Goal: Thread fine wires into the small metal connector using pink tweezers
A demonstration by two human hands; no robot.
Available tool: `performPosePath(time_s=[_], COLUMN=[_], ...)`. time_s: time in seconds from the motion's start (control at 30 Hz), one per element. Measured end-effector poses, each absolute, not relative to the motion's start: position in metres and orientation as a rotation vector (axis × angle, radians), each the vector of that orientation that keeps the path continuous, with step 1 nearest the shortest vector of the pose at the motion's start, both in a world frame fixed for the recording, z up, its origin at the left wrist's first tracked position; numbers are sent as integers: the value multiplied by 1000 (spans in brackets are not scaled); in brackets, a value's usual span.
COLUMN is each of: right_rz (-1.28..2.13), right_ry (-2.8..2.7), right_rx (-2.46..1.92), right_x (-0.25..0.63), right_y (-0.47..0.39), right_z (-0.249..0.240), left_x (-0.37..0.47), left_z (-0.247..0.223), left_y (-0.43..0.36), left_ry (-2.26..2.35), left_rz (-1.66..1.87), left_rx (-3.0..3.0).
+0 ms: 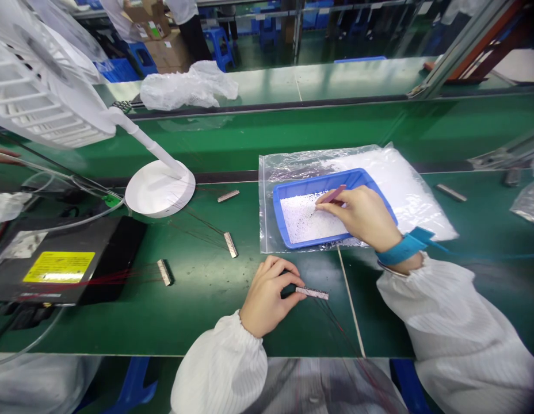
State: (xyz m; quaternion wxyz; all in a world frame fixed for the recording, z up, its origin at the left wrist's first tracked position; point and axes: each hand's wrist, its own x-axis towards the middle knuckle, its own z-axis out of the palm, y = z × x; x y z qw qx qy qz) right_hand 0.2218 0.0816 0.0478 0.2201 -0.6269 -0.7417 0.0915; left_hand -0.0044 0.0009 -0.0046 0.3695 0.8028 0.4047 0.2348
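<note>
My left hand [273,293] rests on the green table and pinches one end of a small narrow white connector strip [312,294] between thumb and fingers. Thin dark and red wires trail from the strip toward the table's front edge. My right hand [364,215], with a blue wrist strap [403,248], grips pink tweezers [335,193] over a blue tray [279,221]. Tiny white pieces with dark specks [298,221] cover the tray's bottom. The tweezers' tips are down among these pieces; whether they hold one is too small to tell.
Under the tray lies a clear plastic bag [422,201] full of white pieces. More wired strips [230,245] lie left of my hands. A white fan [161,187] and a black box with a yellow label [62,267] stand at left. Another strip [451,192] lies at right.
</note>
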Motion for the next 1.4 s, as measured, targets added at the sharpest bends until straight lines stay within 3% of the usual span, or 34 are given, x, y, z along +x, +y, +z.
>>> performPosePath(time_s=[0.23, 0.5, 0.9, 1.4], right_rz=[242, 578, 635, 631], right_ry=[-1823, -1960, -1925, -1899], right_rx=[-1549, -1344, -1321, -1312], right_x=[221, 203, 197, 200], right_y=[20, -38, -47, -49], right_z=[70, 38, 12, 14], left_x=[-4, -1, 4, 4], left_z=[-3, 3, 3, 3], left_y=[1, 3, 1, 2], left_ry=[1029, 1058, 1104, 1118], left_rz=[583, 499, 458, 464], left_rx=[2068, 2088, 2082, 2074])
